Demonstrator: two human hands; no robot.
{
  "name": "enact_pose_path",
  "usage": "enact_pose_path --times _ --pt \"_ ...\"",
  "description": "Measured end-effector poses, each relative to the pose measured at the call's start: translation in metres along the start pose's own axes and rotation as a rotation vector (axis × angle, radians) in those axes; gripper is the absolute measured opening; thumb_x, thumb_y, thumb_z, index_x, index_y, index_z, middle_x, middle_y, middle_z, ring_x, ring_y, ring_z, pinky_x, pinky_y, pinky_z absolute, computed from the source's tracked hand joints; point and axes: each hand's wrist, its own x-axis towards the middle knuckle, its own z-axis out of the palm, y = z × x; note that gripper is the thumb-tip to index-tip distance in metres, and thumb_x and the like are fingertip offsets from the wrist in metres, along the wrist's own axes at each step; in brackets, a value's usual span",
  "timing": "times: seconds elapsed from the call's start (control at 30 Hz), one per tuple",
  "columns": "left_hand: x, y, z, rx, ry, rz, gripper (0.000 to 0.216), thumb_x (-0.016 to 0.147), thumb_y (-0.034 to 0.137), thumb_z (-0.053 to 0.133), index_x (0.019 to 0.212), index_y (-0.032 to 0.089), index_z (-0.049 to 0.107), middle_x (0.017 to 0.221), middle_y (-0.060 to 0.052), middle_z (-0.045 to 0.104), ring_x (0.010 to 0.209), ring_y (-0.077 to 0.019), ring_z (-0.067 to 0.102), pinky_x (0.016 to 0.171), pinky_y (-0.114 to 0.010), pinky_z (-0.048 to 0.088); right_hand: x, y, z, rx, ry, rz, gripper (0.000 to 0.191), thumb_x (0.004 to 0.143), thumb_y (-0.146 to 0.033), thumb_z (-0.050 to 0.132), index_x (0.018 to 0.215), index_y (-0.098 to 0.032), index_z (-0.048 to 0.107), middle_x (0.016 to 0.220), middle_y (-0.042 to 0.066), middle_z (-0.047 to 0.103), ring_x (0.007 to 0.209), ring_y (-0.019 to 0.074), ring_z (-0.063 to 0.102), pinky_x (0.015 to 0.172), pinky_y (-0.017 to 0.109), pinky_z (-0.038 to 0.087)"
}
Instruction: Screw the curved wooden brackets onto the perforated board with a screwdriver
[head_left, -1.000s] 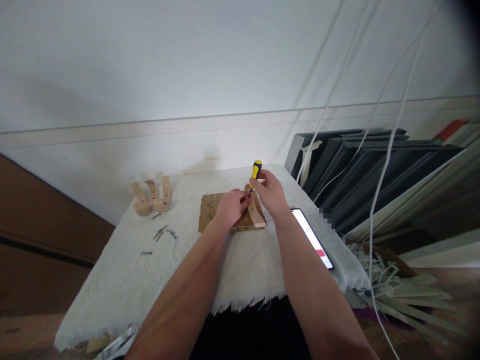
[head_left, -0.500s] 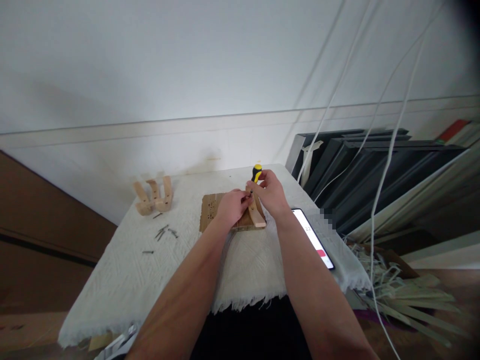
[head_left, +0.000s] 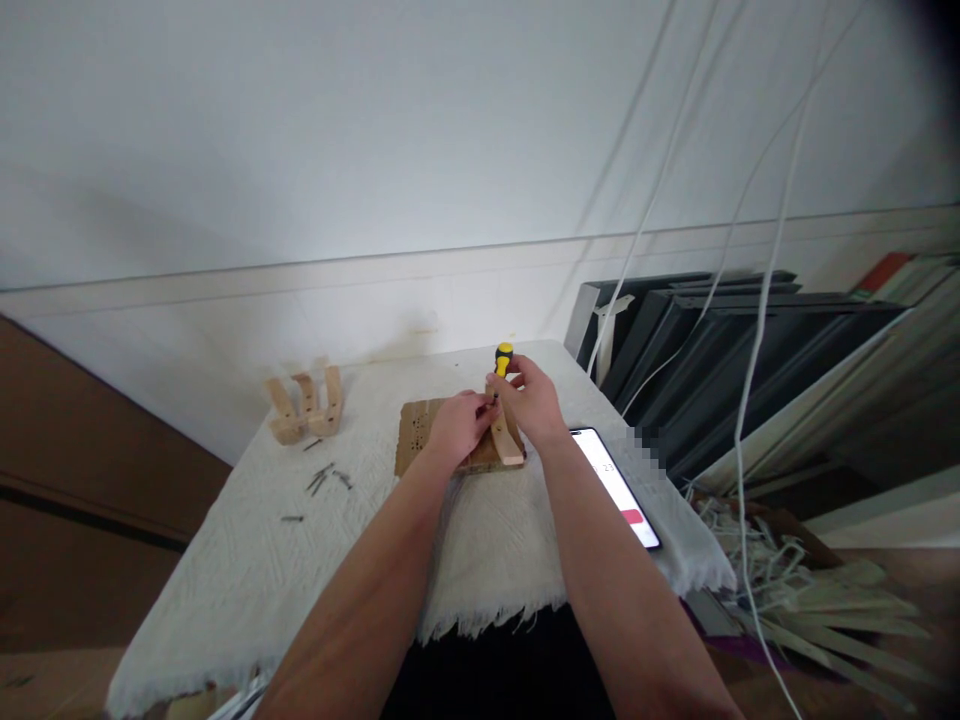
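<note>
In my right hand (head_left: 534,402) is a short yellow-and-black screwdriver (head_left: 503,358), held nearly upright with its tip pointing down. My left hand (head_left: 459,428) is closed in a pinch just under that tip, on a small dark piece that looks like a screw (head_left: 495,399). Below the fingers a curved wooden hook (head_left: 507,446) lies on a brown board (head_left: 409,438) dotted with small holes. A dark hole shows in the hook's middle. My fingers hide the hook's far end and part of the board.
Several wooden hooks (head_left: 334,400) stand at the table's back left, with loose screws (head_left: 320,478) nearby. A lit phone (head_left: 621,500) lies by my right forearm on the white cloth (head_left: 495,560). White cables (head_left: 757,340) hang at the right before dark panels (head_left: 720,350).
The view has shifted slightly, so the table sits a little lower. The screwdriver stands more upright; both hands keep their places at the hook.
</note>
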Motion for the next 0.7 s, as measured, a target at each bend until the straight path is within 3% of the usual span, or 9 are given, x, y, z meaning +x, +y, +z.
enact_pose_path --times 0.13,0.33,0.5,0.7 --pt "0.0001 0.0012 -0.0015 -0.002 -0.005 -0.004 0.031 0.093 0.035 0.046 0.096 0.017 0.071 0.086 -0.008 0.067 0.077 -0.0178 0.060 0.069 -0.027 0.041 -0.0014 0.0002 -0.0001 0.070 -0.036 0.048 0.034 0.076 -0.042 0.060 0.099 -0.018 0.068 0.088 0.004 0.068 0.061 0.0131 0.054 0.062 0.029 0.045" --pt "0.0013 0.0008 -0.0026 -0.001 -0.006 0.000 0.031 0.092 0.035 0.046 0.095 0.017 0.071 0.086 -0.008 0.067 0.077 -0.0183 0.060 0.070 -0.027 0.041 -0.0001 0.0048 0.0015 0.037 -0.073 -0.001 0.029 0.077 -0.035 0.056 0.098 -0.018 0.069 0.092 0.004 0.069 0.069 0.0147 0.057 0.071 0.031 0.047" --pt "-0.0002 0.0016 -0.0020 0.003 -0.002 -0.013 0.031 0.092 0.035 0.047 0.100 0.018 0.071 0.088 -0.008 0.068 0.079 -0.0187 0.061 0.072 -0.027 0.042 0.0006 0.0068 0.0048 -0.014 -0.030 0.016 0.034 0.073 -0.043 0.063 0.097 -0.018 0.065 0.094 0.004 0.067 0.065 0.0139 0.055 0.066 0.031 0.047" --pt "-0.0003 0.0011 -0.0022 0.000 -0.011 -0.018 0.032 0.092 0.036 0.046 0.099 0.019 0.072 0.087 -0.008 0.068 0.078 -0.0182 0.061 0.071 -0.027 0.043 -0.0006 0.0075 0.0032 0.010 -0.032 0.036 0.037 0.077 -0.037 0.055 0.108 -0.018 0.065 0.101 0.005 0.067 0.075 0.0166 0.059 0.072 0.033 0.048"
